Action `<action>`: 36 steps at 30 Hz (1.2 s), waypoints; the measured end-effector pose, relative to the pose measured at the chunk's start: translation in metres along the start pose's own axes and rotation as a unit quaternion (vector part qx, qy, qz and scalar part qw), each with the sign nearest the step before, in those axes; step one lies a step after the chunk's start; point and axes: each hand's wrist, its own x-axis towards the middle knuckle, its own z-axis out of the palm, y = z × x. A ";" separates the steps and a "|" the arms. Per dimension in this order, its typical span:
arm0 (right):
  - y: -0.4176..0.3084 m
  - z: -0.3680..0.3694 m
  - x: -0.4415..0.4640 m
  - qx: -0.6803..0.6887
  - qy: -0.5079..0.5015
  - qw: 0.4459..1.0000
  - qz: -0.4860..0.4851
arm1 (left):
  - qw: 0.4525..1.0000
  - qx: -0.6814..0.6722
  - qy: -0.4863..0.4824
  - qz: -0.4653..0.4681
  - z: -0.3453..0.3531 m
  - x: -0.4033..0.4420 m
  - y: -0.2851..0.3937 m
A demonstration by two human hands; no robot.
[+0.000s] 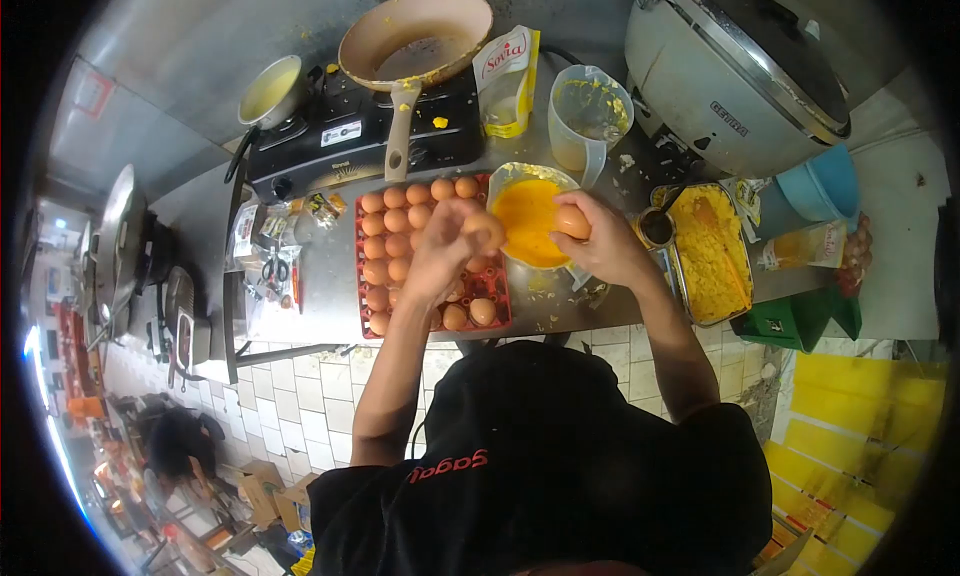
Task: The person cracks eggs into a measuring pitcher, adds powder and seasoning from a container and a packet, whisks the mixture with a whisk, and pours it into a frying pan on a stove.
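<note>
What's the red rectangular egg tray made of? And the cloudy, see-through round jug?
The red rectangular egg tray looks like smooth moulded plastic: solid colour, thin rim. The cloudy, see-through round jug seems shiny plastic, since its walls look milky, but glass isn't ruled out.

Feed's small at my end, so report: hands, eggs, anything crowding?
Left hand, blurred, holding one egg. Right hand holding another egg at container rim. Yellow liquid inside. Red tray close on left.

A metal counter (pixel 330 281) adjoins a grey wall (pixel 195 26); pale tiles pave the floor (pixel 288 404), bright light (pixel 37 356) glowing leftward
</note>
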 end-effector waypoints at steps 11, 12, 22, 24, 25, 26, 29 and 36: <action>-0.028 0.025 0.020 -0.029 0.137 0.982 -0.129 | 0.992 -0.098 0.039 -0.062 0.075 0.035 0.001; -0.024 0.022 0.021 -0.035 0.154 0.979 -0.130 | 0.992 -0.094 0.040 -0.074 0.070 0.036 0.003; -0.001 -0.005 0.032 0.190 -0.076 0.979 -0.004 | 0.991 0.043 -0.066 -0.107 0.058 0.041 0.025; 0.001 -0.006 0.035 0.213 -0.107 0.971 0.035 | 0.985 0.086 -0.101 -0.107 0.052 0.043 0.025; 0.003 -0.003 0.034 0.207 -0.079 0.975 0.035 | 0.981 0.098 -0.124 -0.108 0.047 0.048 0.021; 0.006 0.003 0.033 0.200 -0.052 0.978 0.033 | 0.977 0.111 -0.147 -0.108 0.044 0.052 0.020; 0.002 0.008 0.031 0.148 0.031 0.988 0.027 | 0.977 0.171 -0.128 0.001 0.042 0.052 0.022; -0.001 0.016 0.029 0.117 0.115 0.983 0.082 | 0.933 0.304 -0.064 0.182 0.039 0.055 0.010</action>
